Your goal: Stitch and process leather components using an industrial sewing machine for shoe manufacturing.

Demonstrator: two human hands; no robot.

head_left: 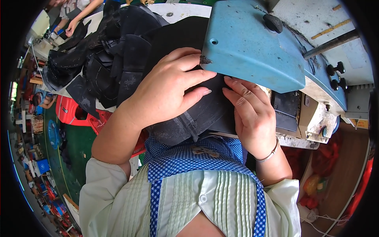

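A black sheet piece (215,104), perhaps leather or fabric, lies under the blue machine head (252,43), with its near edge hanging toward my apron. My left hand (167,83) rests over black material left of the head, its fingers and thumb spread apart and their tips close to the head's lower edge. Right of it, my right hand (252,108) has its fingers drawn together on the black piece, fingertips just below the head. Its thumb cannot be told apart clearly. The head hides whatever part of the machine meets the material.
A heap of black cut pieces (118,51) covers the table to the left. Black knobs (337,75) and a metal rod (331,44) stick out at the right. A red plastic chair (69,110) stands on the green floor. Another person's hand (72,28) is at the far left.
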